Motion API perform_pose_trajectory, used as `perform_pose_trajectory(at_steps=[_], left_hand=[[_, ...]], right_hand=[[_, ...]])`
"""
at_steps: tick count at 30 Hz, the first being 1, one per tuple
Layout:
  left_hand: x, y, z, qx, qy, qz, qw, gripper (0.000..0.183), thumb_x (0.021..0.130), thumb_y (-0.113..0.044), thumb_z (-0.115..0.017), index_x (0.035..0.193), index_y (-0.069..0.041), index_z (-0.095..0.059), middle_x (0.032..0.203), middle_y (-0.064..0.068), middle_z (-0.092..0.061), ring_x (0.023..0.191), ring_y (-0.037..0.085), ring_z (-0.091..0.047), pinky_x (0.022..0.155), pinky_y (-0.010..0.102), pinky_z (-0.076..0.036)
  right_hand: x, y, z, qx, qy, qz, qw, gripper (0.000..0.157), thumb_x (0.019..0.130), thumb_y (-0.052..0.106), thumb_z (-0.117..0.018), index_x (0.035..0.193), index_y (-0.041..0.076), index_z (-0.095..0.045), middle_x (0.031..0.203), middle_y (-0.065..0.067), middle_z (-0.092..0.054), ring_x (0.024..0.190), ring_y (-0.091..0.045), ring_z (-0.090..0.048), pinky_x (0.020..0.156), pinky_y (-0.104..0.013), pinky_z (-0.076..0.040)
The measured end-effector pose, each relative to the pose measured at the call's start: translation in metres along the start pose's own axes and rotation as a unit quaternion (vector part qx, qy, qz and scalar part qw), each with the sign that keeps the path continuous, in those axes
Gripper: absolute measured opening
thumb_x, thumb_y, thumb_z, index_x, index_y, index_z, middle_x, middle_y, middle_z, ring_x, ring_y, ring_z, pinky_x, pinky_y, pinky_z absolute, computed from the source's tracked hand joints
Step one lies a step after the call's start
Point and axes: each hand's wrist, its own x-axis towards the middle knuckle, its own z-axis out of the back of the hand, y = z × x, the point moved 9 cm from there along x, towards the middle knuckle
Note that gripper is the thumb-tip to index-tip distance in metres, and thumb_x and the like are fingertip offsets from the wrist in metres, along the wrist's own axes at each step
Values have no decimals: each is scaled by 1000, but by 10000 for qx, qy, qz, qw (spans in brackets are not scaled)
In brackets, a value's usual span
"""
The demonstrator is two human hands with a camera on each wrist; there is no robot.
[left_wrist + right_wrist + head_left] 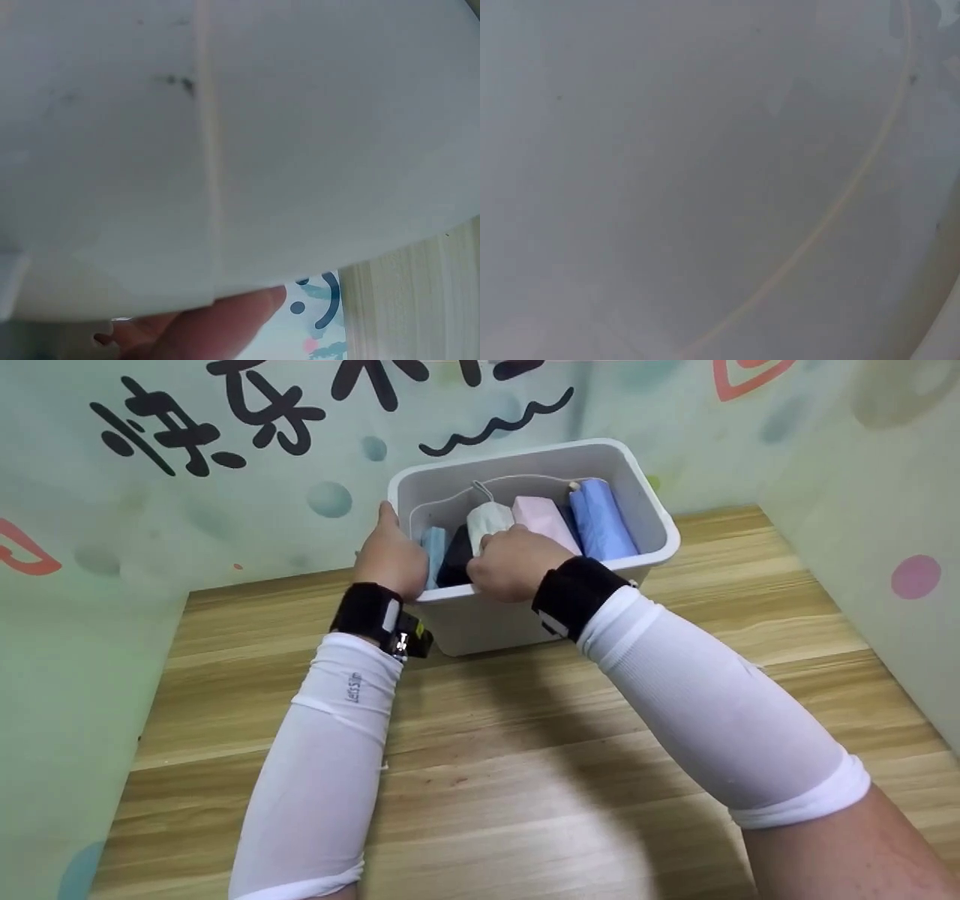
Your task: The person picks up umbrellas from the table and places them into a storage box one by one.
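A white plastic bin point(495, 622) stands at the back, packed with folded fabric bundles. My left hand point(394, 556) grips its left front corner, thumb up along the rim; in the left wrist view, fingers point(225, 326) show below the bin's wall. Over the front rim reaches my right hand point(517, 562), its curled fingers holding a white roll with a loop point(491, 516); the fingertips are hidden. Beside that roll are a pink bundle point(544, 517) on the right and a black one point(455, 556) on the left. The right wrist view shows only blurred pale surface.
A blue roll point(600, 517) lies at the bin's right end, a light blue bundle point(434, 547) at its left. The bin rests on a wood-grain surface point(465, 750), close to a printed back wall point(262, 517). Another wall point(847, 487) bounds the right side.
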Motion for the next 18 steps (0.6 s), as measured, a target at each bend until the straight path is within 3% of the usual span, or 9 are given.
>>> perform_pose_trajectory(at_steps=[6, 11, 14, 18], left_hand=[[1, 0, 1, 11, -38, -22, 10000, 84, 100, -11, -43, 169, -8, 5, 165, 17, -42, 140, 29, -49, 121, 44, -39], [1, 0, 1, 18, -69, -23, 10000, 84, 101, -11, -44, 169, -7, 5, 166, 17, -41, 141, 30, -49, 121, 44, -39], [1, 0, 0, -6, -66, -18, 10000, 84, 101, -12, -44, 169, -7, 4, 165, 17, -42, 140, 30, -49, 120, 44, -40], [1, -1, -1, -53, -76, -56, 9999, 84, 100, -11, -44, 169, -7, 3, 163, 18, -44, 137, 30, -51, 117, 44, -43]], right_hand=[[1, -1, 1, 61, -30, -85, 9999, 45, 106, 33, -37, 113, -1, -66, 120, -23, -63, 107, -40, -56, 96, -57, -52], [-1, 6, 0, -497, -273, 251, 9981, 40, 106, 25, -39, 116, 0, -67, 125, -23, -63, 106, -45, -57, 91, -61, -53], [-5, -2, 2, 69, -662, -211, 9976, 44, 106, 31, -37, 120, 2, -67, 125, -23, -65, 110, -42, -58, 92, -60, -53], [-13, -14, 7, 774, -1516, -703, 9829, 48, 104, 36, -36, 118, 4, -68, 119, -24, -69, 114, -39, -61, 96, -57, -51]])
